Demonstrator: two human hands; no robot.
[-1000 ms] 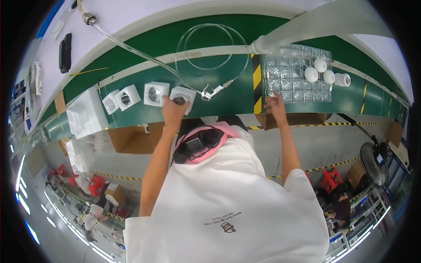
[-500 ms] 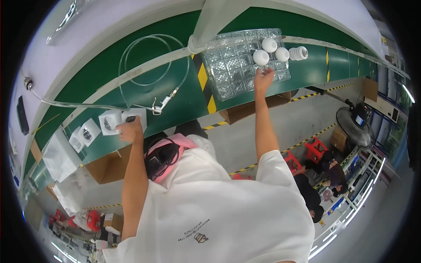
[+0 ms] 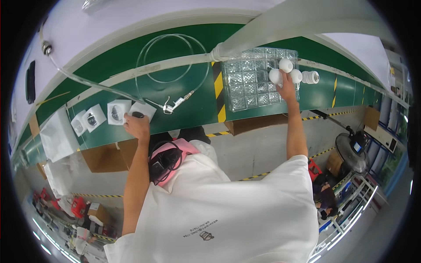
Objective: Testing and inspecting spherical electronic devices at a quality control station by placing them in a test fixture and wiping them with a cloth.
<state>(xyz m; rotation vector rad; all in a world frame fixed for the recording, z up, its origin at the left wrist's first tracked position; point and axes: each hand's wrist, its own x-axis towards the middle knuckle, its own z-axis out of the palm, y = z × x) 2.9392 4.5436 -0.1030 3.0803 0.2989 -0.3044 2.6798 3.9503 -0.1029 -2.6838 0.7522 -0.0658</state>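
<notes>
My left hand (image 3: 137, 126) rests at the near edge of the green conveyor belt (image 3: 193, 114), fingers closed over a dark round part (image 3: 137, 115) lying on a white square packet (image 3: 144, 109). My right hand (image 3: 287, 84) reaches far forward over a clear compartment tray (image 3: 245, 85). Its fingers grip one of three white round bulbs (image 3: 276, 76) at the tray's far right corner. A white ribbed piece (image 3: 310, 77) lies just right of the bulbs.
Three more white packets (image 3: 94, 117) with dark parts sit left of my left hand. A coiled clear hose (image 3: 171, 57) ends in a metal nozzle (image 3: 175, 105). A white plastic bag (image 3: 57, 136), cardboard boxes (image 3: 105, 158) and a floor fan (image 3: 353, 151) surround the belt.
My right hand has moved from the tray's near edge out to the white bulbs. My left hand has stayed on the white packet. The view has swung and shifted.
</notes>
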